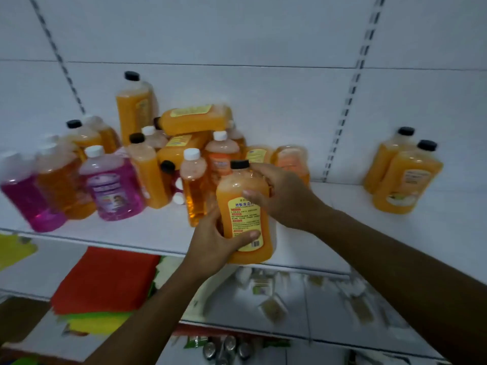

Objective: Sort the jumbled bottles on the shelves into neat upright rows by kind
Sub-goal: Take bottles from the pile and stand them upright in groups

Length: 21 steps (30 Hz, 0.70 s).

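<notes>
At shelf [342, 206] front: left grip [210, 243], right grip [279, 196] clamp one orange bottle [246, 206]; two orange bottles [403, 172] upright right.

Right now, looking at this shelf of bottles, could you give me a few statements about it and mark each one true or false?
1. Both hands hold one opaque orange black-capped bottle with a yellow label. True: left hand low, right hand near its top.
2. The held bottle's cap is white. False: it is black.
3. Two black-capped orange bottles stand upright at the far right. True.
4. Every bottle in the pile stands upright. False: one orange bottle lies sideways on top.
5. The pink bottle has a black cap. False: white.
</notes>
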### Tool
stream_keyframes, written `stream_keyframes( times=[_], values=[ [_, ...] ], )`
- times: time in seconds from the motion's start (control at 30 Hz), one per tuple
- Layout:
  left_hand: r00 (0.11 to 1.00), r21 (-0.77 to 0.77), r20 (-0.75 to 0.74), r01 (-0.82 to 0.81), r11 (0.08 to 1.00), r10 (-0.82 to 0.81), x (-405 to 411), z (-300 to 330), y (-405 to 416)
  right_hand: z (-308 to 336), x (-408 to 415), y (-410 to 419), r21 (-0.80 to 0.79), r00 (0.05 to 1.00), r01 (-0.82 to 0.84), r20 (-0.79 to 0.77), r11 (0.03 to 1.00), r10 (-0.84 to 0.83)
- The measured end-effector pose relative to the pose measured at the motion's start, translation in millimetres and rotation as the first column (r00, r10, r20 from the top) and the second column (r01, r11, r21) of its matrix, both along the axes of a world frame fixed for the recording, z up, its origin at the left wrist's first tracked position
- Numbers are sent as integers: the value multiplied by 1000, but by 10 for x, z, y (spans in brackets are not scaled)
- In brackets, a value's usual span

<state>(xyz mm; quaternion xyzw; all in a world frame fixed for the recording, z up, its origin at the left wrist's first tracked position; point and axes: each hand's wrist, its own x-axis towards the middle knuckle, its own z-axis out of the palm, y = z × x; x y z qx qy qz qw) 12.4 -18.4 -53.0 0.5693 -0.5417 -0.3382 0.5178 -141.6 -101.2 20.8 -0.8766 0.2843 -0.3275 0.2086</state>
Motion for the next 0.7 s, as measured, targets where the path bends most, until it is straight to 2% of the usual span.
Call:
stream_keyframes(
  times=[0.33, 0.5, 0.7],
  values=[
    [948, 9, 79, 307, 952, -307, -1740, 41, -833, -4, -1968, -177, -38, 938, 343, -35, 939, -344],
    [920, -36, 230, 333, 942, -316, -2469, 50, -1186, -42, -2700, -277, -37, 895, 447, 0, 894, -447],
    [917, -11, 261, 314, 949, -301, -3214, 3, -1475, -113, -3384, -481, -47, 857, 513, -32, 857, -515]
  ],
)
